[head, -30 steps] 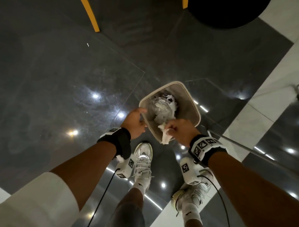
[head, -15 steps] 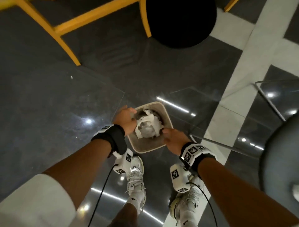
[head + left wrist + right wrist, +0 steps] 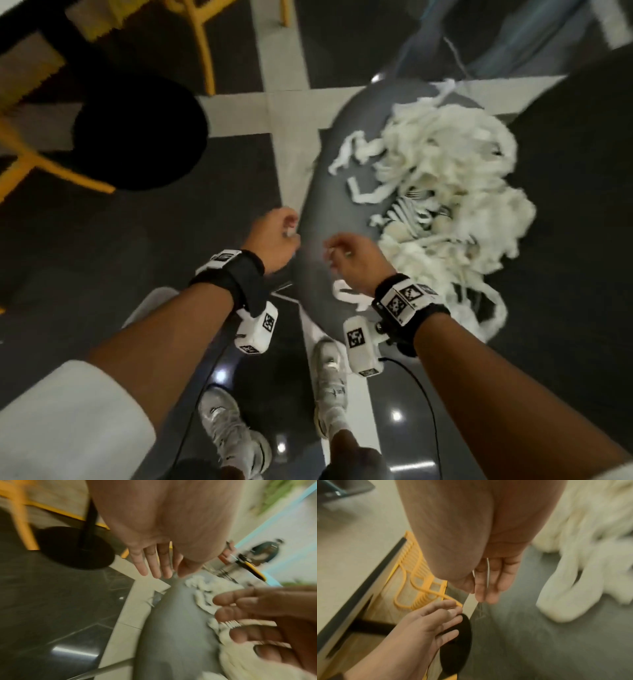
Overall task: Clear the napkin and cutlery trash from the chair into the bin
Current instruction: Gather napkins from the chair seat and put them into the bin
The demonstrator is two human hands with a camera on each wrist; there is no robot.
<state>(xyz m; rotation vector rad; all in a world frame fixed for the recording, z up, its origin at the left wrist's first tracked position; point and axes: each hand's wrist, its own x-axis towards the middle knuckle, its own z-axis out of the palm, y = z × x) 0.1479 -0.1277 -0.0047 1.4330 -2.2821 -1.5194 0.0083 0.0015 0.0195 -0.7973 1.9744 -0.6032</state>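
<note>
A heap of white shredded napkins (image 3: 445,164) lies on the grey chair seat (image 3: 329,192), with striped black-and-white cutlery trash (image 3: 407,212) half buried in it. My left hand (image 3: 284,226) hovers at the seat's left edge, fingers relaxed and holding nothing. My right hand (image 3: 334,251) hangs over the seat's near part, just left of the heap, also holding nothing. The left wrist view shows my left fingers (image 3: 154,563) straight above the seat (image 3: 171,628). In the right wrist view my right fingers (image 3: 488,588) hang loose beside a napkin strip (image 3: 565,601). The bin is out of view.
A black round table base (image 3: 137,137) stands on the dark floor to the left, with yellow chair legs (image 3: 202,51) behind it. My white shoes (image 3: 329,370) stand close under the seat's near edge. A table edge (image 3: 359,581) runs along the left in the right wrist view.
The view has swung from the bin to the chair. Both hands have left the bin, the right one has let go of its napkin, and both now hover over the seat.
</note>
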